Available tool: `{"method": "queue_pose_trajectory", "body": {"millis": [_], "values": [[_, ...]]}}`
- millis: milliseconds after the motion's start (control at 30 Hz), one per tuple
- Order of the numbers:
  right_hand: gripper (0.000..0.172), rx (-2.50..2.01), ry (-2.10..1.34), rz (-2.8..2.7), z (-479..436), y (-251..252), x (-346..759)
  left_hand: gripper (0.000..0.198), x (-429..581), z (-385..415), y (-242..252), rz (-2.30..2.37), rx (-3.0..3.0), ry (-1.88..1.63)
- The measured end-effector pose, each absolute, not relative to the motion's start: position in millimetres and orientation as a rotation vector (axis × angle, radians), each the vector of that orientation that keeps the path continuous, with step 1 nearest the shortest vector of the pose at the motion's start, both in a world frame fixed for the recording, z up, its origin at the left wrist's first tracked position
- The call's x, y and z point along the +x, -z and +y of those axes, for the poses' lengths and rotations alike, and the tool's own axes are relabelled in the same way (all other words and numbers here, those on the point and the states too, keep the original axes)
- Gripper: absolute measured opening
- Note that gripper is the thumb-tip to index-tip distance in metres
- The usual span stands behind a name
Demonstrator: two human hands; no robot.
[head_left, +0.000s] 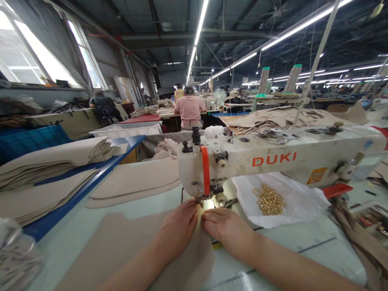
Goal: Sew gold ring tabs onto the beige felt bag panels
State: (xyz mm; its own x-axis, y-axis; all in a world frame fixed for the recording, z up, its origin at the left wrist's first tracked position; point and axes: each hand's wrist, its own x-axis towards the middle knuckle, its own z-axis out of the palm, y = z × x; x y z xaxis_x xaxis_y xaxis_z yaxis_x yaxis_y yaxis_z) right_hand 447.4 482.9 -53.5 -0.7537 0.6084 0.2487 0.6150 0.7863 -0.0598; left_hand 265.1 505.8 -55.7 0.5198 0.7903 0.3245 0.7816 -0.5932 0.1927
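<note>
The white DUKI sewing machine (273, 157) barred the way ahead, its needle head low just beyond the left hand (178, 230) and right hand (227, 230). Right of them, bare pale green tabletop (303, 242) lay open up to a white sheet heaped with gold chain links (303, 198). Leftward, stacked beige fabric panels on a blue shelf (51, 161) closed off the table's edge.
</note>
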Motion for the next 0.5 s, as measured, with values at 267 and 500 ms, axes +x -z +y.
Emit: {"method": "queue_pose_trajectory", "body": {"millis": [267, 500], "values": [[0.006, -0.726, 0.094, -2.717, 465.4, 60.6, 436.3, 0.031, 245.8, 472.6, 55.9, 1.378, 2.727, -0.586], [0.01, -0.591, 0.093, -2.675, 456.9, 71.9, 429.0, 0.048, 221.0, 422.6, 50.3, 1.514, 2.9, -0.639]]}}
